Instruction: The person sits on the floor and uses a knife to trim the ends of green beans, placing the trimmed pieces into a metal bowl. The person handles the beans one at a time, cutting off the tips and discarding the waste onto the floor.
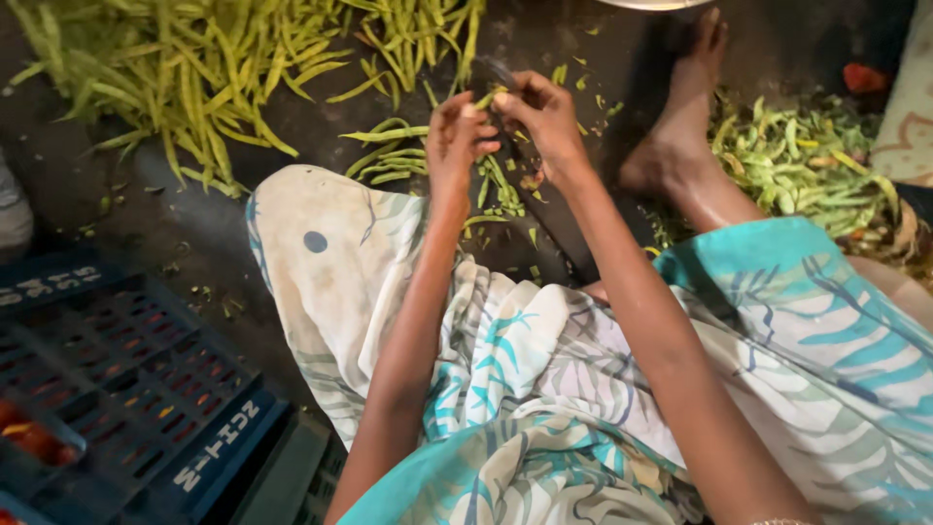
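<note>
Dark floor (194, 243) at upper centre lies under both hands, left hand (455, 136) and right hand (544, 117), pinching one green bean pod (483, 100) against an upright blade (501, 83), ends gripped to steady it.

— How are the arms set?
— Both reach forward from the lower edge of the view, forearms bare, converging as they go.
— And the hands?
— The left hand (457, 136) and right hand (541, 119) meet, fingertips pinched toward each other, wrists bent slightly down.
— Anything else?
— A bare foot (680, 126) lies stretched out beyond the right wrist.
</note>
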